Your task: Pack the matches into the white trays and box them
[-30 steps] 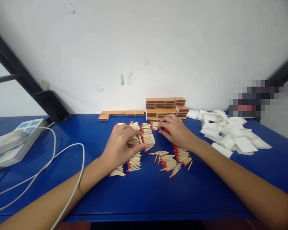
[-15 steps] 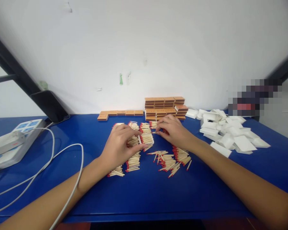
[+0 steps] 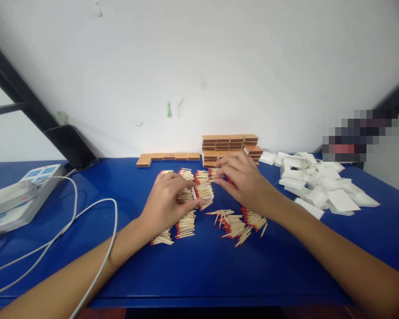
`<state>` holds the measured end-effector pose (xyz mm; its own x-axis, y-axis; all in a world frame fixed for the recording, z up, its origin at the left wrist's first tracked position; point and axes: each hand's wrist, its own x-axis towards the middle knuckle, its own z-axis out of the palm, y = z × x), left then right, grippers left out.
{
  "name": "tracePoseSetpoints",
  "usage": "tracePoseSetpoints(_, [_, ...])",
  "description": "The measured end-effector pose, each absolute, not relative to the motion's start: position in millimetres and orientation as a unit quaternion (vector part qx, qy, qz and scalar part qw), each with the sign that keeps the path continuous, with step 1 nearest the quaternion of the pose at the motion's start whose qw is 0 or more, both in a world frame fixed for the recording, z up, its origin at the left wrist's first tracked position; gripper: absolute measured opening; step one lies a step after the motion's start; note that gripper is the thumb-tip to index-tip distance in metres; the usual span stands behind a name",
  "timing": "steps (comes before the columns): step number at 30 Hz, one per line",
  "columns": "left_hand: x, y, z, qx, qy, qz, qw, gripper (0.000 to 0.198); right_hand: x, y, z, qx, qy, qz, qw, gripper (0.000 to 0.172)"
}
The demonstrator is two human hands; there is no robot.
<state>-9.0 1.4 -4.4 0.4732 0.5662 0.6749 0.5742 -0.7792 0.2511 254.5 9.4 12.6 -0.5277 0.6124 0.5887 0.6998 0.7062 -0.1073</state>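
Observation:
My left hand (image 3: 169, 201) grips a small white matchbox tray (image 3: 195, 193) between thumb and fingers. Matches with red heads (image 3: 204, 192) lie in the tray. Just right of it, my right hand (image 3: 244, 181) is closed in a pinch, with a match (image 3: 212, 180) at its fingertips. Rows of loose matches (image 3: 185, 225) run beneath and beside my left hand. More matches (image 3: 234, 226) lie in a scattered heap below my right hand, and another bundle (image 3: 253, 217) sits beside that heap.
Orange matchboxes (image 3: 230, 141) are stacked against the wall, with a low row of them (image 3: 169, 156) to the left. White empty trays (image 3: 319, 181) form a pile at right. A white cable (image 3: 115, 221) crosses my left forearm near a power strip (image 3: 36, 195).
My right hand has risen slightly, its fingers lifting a little away from the matches. The left hand stays on the tray. The whole view has shifted slightly.

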Motion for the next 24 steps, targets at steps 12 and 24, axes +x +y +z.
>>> tracePoseSetpoints(12, [-5.3,-2.6,-1.6,-0.865,-0.316,-0.389,-0.001,0.037,230.8,-8.8,6.0,-0.339,-0.880,-0.037,0.332,0.012])
tracePoseSetpoints(24, [-5.2,-2.9,-0.9,-0.864,-0.308,-0.398,0.006,0.038,238.9,-4.3,5.3,-0.336,-0.883,-0.038,0.325,0.014])
